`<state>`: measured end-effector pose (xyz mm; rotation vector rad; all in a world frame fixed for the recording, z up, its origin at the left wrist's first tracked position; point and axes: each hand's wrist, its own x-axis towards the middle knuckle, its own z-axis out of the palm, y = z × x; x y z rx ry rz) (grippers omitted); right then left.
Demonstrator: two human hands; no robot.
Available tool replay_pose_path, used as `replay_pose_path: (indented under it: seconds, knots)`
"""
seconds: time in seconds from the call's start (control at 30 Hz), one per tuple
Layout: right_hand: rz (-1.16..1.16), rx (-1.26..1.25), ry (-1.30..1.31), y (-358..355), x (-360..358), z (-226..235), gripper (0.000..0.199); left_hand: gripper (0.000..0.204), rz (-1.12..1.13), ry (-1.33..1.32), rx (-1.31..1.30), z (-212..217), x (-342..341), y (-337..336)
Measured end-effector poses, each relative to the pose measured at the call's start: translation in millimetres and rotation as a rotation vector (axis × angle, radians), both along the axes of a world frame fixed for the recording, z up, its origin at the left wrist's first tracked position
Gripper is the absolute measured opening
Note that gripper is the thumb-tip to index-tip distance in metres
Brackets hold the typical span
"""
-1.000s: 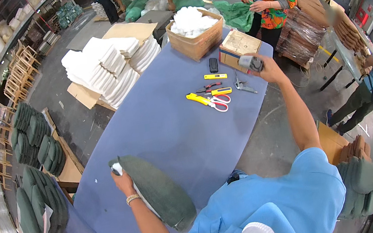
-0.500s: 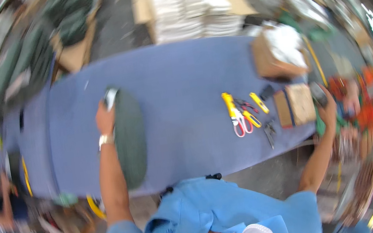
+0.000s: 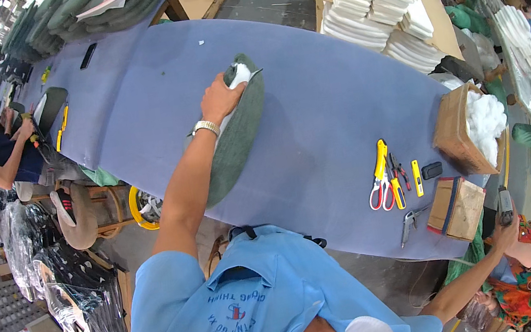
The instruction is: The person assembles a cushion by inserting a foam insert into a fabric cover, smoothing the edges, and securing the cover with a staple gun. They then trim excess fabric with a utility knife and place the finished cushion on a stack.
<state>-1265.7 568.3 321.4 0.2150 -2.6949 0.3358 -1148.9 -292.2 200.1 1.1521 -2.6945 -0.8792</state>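
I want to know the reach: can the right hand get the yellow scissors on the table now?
Probably yes. The right hand holds a grey tool just off the table's end, and the yellow scissors lie uncovered nearby; it must free itself first.

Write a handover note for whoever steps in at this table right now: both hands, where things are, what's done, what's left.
Left hand: presses the white end of the green cushion cover onto the blue table, grip closed on it.
Right hand: off the table's right end, closed on a dark tool.
Nearby: yellow-handled scissors, small tools beside them, a box of white stuffing.
Done: the cover lies flat on the table.
Left: the dark tool has not reached the cover; whether the cover is stuffed cannot be told.
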Motion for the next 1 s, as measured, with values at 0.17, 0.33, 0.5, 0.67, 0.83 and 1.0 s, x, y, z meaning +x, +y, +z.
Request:
replay_pose_path:
  seconds: [0.17, 0.33, 0.5, 0.67, 0.83, 1.0]
  knots:
    - [0.123, 0.062, 0.125, 20.3, -19.7, -24.7, 0.056, 0.082, 0.010, 0.019, -0.036, -6.0, 0.2, 1.8]
    - [0.105, 0.112, 0.112, 40.7, -54.0, -30.7, 0.050, 0.084, -0.014, 0.068, 0.026, 4.1, 6.0, 1.8]
    - [0.166, -0.125, 0.148, 82.7, -71.0, -3.8, 0.053, 0.098, -0.197, 0.093, 0.163, -7.8, 14.3, -3.6]
    - [-0.218, -0.138, 0.200, 48.4, -52.9, 35.3, 0.051, 0.103, -0.281, 0.065, 0.173, -2.5, 64.1, 4.3]
    - [-0.399, -0.153, 0.425, 58.4, -8.5, -11.0, 0.047, 0.081, -0.353, -0.063, 0.192, 33.3, 107.3, 11.8]
    - [-0.150, -0.949, 0.166, -96.5, 53.3, -108.1, 0.030, 0.051, -0.282, -0.066, 0.224, 31.4, 137.6, -5.7]
